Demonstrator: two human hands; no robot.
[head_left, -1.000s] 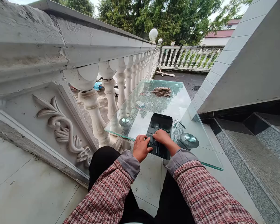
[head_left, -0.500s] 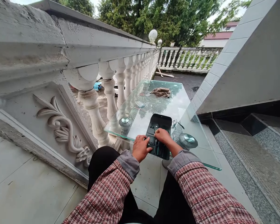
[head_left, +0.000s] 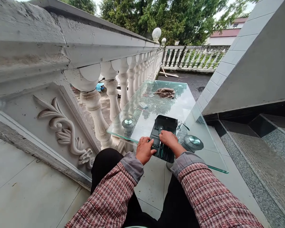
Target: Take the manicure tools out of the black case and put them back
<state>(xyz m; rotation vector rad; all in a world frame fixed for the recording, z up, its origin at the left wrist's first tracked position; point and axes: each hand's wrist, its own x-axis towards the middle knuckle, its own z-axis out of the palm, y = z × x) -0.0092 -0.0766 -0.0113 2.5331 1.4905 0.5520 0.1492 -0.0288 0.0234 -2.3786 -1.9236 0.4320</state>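
Black tool case [head_left: 156, 134], opened out, lying at the near edge of the glass worktop [head_left: 142, 123], its lower end reaching past the rim towards the person's knees. Slender tools [head_left: 161, 149] stand side by side in its slots; their exact kinds are too small to tell. The left hand [head_left: 144, 150] rests at the case's left edge, thumb and forefinger apart; whether the fingers close around the edge cannot be told. The right hand [head_left: 170, 139] reaches over the interior with its fingers drawn together; whether they pinch a tool is hidden. Just beyond the case's right side lie small metal implements [head_left: 179, 125], touching the glass. Two round metal-topped supports [head_left: 128, 122] [head_left: 193, 140] show left and right of the case, and a crumpled brown cloth [head_left: 165, 92] lies towards the far end. Handling, as judged: the case is probably light and moderately stiff, apt to bend where its panels fold and to slide on smooth glass. It is best steadied by a side edge, clear of the slots; the tools, hard and narrow, are best taken by their exposed ends.
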